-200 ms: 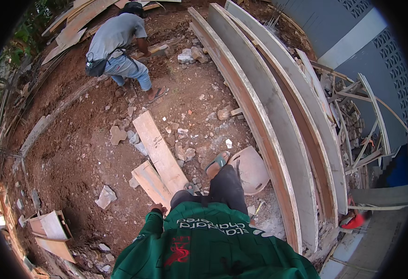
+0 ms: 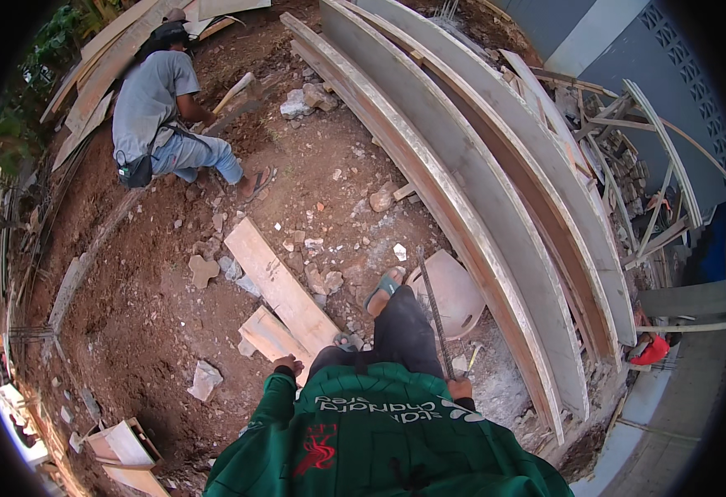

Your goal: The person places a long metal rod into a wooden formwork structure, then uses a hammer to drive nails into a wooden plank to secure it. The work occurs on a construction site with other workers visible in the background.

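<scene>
My right hand [image 2: 460, 388] is closed round the lower end of a long, thin dark bar [image 2: 434, 306], which points up and away from me past my leg. Behind the bar lies a pale, rounded panel [image 2: 454, 290] with a slot near its edge. Beside my left hip, my left hand [image 2: 289, 363] hangs with loosely parted fingers and nothing visible in it. Nearest to it are a short wooden board [image 2: 273, 333] and a longer plank [image 2: 276, 282] lying on the soil.
Long curved-looking concrete and wood panels [image 2: 454, 149] stand on edge to the right. A co-worker [image 2: 156, 108] bends over a piece of wood at the far left. Rocks [image 2: 205, 379] and rubble dot the soil. Timber scraps [image 2: 123, 447] lie at the lower left.
The dark bar and my right hand have come into view beside my leg. The view has shifted, and the co-worker now appears farther left and lower-bodied.
</scene>
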A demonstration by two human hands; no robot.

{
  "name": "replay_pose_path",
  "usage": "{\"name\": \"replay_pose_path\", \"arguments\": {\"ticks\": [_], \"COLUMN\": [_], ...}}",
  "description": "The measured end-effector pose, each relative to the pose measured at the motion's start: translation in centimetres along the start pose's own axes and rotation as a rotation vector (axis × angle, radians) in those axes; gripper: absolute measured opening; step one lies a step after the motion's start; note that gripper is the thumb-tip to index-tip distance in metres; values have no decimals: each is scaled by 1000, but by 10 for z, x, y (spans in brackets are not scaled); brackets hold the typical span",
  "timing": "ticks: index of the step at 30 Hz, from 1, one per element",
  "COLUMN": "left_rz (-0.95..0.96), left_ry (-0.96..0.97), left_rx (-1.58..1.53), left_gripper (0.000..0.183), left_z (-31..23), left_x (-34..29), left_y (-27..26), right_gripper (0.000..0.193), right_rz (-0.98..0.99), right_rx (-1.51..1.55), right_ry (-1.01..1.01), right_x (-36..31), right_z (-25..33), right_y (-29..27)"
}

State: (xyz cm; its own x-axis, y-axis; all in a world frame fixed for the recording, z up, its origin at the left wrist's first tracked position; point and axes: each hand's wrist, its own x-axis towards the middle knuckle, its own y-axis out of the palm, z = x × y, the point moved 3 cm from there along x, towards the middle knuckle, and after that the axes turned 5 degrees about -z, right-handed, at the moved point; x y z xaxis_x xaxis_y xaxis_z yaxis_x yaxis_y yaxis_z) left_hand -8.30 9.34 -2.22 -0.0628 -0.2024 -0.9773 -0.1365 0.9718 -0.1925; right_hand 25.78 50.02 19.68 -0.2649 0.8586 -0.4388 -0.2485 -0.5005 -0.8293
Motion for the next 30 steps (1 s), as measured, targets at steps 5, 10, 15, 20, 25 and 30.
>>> {"name": "replay_pose_path", "arguments": {"ticks": [5,10,15,20,25,30], "left_rz": [358,784,835,692,666,636], "left_ry": [307,146,250,261,119,46], "left_rx": [378,300,532,688,454,530], "left_gripper": [19,30,48,51,33,25], "left_z": [-135,-156,-117,-110,-154,-192], "left_x": [-17,-99,-239,-315,-307,-311], "left_y": [146,352,509,602,661,687], "right_gripper": [49,55,58,56,53,44], "right_rz": [79,66,67,54,20,21], "right_rx": [131,186,138,48,-100,-177], "right_ry": [45,33,9,-32,-62,41], "right_x": [45,88,140,194,244,265], "right_z": [102,163,248,307,365,421], "right_y": [-46,-100,-148,-178,-190,-210]}}
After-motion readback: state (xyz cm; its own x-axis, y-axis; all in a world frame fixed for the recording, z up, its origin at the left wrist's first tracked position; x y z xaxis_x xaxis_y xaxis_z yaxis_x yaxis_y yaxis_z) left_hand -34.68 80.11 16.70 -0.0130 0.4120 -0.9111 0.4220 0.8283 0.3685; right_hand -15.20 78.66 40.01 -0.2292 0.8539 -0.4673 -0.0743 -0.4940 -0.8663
